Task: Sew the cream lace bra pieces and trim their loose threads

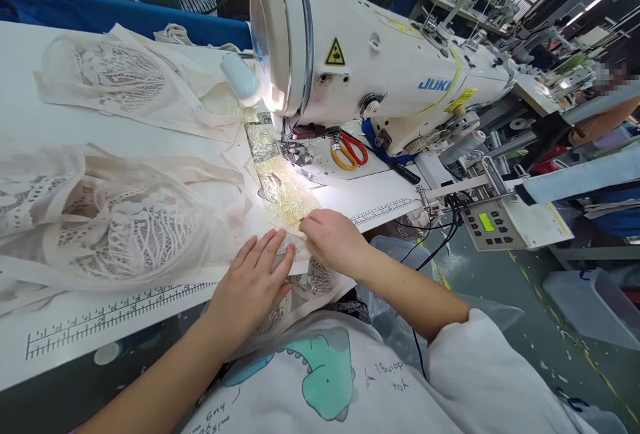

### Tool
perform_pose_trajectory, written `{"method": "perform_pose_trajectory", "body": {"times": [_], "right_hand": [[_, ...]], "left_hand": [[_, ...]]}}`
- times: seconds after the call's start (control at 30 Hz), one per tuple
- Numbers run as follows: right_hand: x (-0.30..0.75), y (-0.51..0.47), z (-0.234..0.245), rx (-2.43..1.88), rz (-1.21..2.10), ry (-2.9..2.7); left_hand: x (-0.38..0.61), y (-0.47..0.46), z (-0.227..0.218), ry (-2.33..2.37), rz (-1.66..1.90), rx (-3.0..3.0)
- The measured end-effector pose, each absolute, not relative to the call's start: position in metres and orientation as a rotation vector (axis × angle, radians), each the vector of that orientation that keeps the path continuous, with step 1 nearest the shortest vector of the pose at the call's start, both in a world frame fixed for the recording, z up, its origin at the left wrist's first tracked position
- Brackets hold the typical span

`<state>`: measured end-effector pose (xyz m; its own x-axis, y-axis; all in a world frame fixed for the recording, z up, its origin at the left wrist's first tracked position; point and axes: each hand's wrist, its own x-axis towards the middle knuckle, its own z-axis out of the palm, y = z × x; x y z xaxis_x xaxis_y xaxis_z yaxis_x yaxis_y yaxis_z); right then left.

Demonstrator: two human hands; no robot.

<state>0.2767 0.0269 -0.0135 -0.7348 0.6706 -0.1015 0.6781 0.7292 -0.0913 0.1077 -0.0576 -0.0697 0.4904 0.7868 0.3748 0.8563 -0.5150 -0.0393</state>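
Observation:
A cream lace garment piece (pixel 125 227) lies on the white table (pixel 30 121) at my left, its edge running toward the sewing machine's needle area (pixel 295 147). My left hand (pixel 253 284) lies flat with fingers stretched out, pressing the fabric near the table's front edge. My right hand (pixel 330 237) is curled just right of it, fingertips pinching the fabric's cream edge strip (pixel 293 237). A lit, shiny yellowish strip of fabric (pixel 280 184) stretches from my hands up to the presser foot.
The white Juki sewing machine (pixel 380 61) fills the middle. Orange-and-red scissors (pixel 347 151) rest on its bed. More lace pieces (pixel 115 77) lie at the far left. A control panel (pixel 493 224) hangs at the right. Printed rulers (pixel 115 317) mark the table edge.

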Motion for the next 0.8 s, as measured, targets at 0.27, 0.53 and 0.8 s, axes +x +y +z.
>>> {"method": "perform_pose_trajectory", "body": {"times": [0.27,0.53,0.8], "right_hand": [[0.275,0.058,-0.027,1.342,-0.128,2.866],[0.384,0.039,0.024,1.681,-0.269,2.681],[0.405,0.08,0.007,2.125,-0.399,2.614]], "left_hand": [[0.107,-0.058,-0.067,-1.375,-0.417,-2.507],[0.104,-0.055,-0.07,-1.39,-0.43,-2.563],[0.091,0.003,-0.074,-0.992,-0.541,-2.645]]}}
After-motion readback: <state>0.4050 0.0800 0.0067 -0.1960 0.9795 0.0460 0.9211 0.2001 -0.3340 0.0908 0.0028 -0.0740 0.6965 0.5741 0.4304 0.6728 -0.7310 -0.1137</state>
